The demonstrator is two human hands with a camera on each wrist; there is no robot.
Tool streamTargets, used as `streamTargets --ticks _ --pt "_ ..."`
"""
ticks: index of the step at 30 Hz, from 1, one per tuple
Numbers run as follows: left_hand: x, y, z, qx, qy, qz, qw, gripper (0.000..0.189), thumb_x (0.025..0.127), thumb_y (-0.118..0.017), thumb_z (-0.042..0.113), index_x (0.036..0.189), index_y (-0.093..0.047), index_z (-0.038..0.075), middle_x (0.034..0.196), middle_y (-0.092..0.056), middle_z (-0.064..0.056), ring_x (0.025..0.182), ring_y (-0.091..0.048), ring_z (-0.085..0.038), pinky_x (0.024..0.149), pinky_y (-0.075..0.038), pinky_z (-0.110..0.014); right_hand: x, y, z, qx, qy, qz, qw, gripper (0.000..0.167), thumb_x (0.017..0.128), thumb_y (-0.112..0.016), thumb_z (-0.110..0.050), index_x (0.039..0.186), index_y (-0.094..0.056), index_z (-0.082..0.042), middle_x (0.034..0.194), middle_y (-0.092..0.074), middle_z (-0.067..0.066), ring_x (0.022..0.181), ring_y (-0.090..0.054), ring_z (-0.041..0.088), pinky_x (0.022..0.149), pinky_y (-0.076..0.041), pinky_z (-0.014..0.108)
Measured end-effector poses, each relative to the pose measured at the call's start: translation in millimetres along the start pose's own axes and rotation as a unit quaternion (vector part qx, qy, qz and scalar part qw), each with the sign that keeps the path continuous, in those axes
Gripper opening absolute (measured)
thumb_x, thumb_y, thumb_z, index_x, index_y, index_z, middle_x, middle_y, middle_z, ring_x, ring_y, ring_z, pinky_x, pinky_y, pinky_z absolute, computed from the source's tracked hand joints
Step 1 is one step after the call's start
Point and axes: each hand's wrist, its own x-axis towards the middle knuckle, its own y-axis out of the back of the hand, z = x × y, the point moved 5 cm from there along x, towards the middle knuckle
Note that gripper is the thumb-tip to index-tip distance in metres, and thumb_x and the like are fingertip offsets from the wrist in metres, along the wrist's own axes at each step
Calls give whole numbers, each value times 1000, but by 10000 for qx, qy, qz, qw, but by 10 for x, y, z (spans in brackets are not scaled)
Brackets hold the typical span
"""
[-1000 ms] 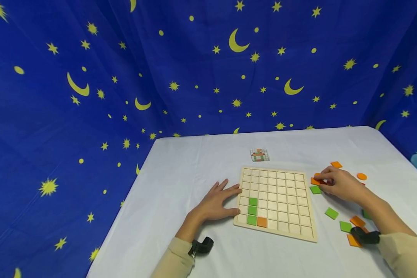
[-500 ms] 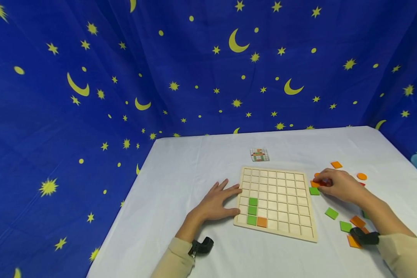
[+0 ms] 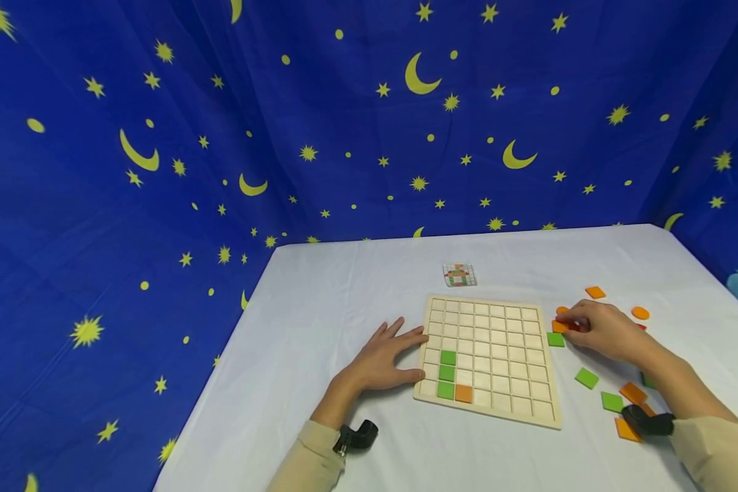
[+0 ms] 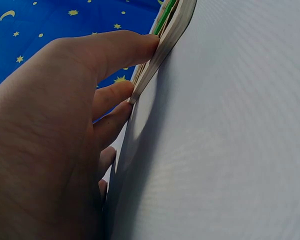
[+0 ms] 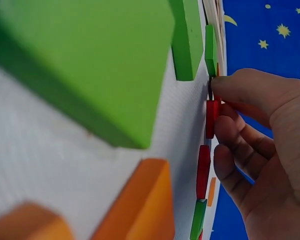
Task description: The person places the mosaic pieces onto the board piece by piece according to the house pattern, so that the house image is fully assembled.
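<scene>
A pale wooden grid board (image 3: pixel 498 352) lies on the table, with three green square tiles (image 3: pixel 447 373) in a column and an orange square tile (image 3: pixel 464 393) in its front row. My left hand (image 3: pixel 372 359) is spread at the board's left side; thumb and fingertips touch its edge (image 4: pixel 162 57) in the left wrist view. Right of the board, my right hand (image 3: pixel 609 329) pinches at a loose orange square tile (image 3: pixel 559 326) with thumb and curled fingers. A green tile (image 3: pixel 555 339) lies just in front of it. Red tiles (image 5: pixel 203 172) lie under the fingers.
A small pattern card (image 3: pixel 459 275) lies behind the board. Around the right forearm are scattered green tiles (image 3: pixel 587 378) and orange tiles (image 3: pixel 633 393). An orange disc (image 3: pixel 640 313) and another orange tile (image 3: pixel 595 292) lie farther back. A blue starry curtain (image 3: pixel 357 123) surrounds the table.
The orange tile at my right fingertips has shifted slightly toward me and right, and the green tile beside it slightly left. My left hand and the board have stayed put.
</scene>
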Motion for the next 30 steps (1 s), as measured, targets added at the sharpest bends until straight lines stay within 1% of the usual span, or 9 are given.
streamTargets --ticks 6,10,12,19,23,30 --pt "-4 0 4 -2 19 -13 10000 69 85 -58 62 146 -42 34 152 -30 16 145 -9 -19 117 -3 -40 -32 11 11 40 -78 35 10000 33 80 -76 -18 109 -72 -3 93 -61 4 72 -47 18 59 -37 30" --pt "0 -2 2 16 30 -21 10000 69 85 -58 62 146 -41 34 152 -30 17 145 -9 -19 117 -3 -40 -47 25 -17 108 -59 72 9999 33 79 -77 -19 109 -73 -5 95 -62 5 74 -48 19 61 -39 30" --pt "3 -3 3 0 33 -34 10000 69 85 -58 62 146 -41 34 152 -30 17 145 -9 -19 117 -2 -40 -55 35 -47 114 -16 108 9999 32 79 -77 -18 108 -73 -6 96 -62 5 73 -48 18 59 -40 29" --pt "4 -5 5 -9 13 -38 10000 69 85 -58 62 146 -41 33 152 -29 17 145 -9 -19 117 -2 -40 -88 54 -176 144 280 240 9992 26 79 -77 -16 105 -75 -12 92 -60 -1 70 -47 14 55 -38 24" --pt "-1 -3 3 -6 30 -50 10000 69 85 -58 62 146 -41 33 152 -29 17 145 -9 -19 117 -3 -41 -116 75 -255 227 335 308 9987 25 80 -76 -14 105 -75 -15 92 -60 -2 69 -48 13 54 -39 23" --pt "1 0 5 -8 31 -50 10000 69 85 -58 62 146 -41 34 152 -30 16 145 -9 -19 117 -3 -41 -158 78 -472 341 544 283 9975 25 80 -78 -18 105 -74 -18 90 -58 -5 64 -46 9 52 -38 23"
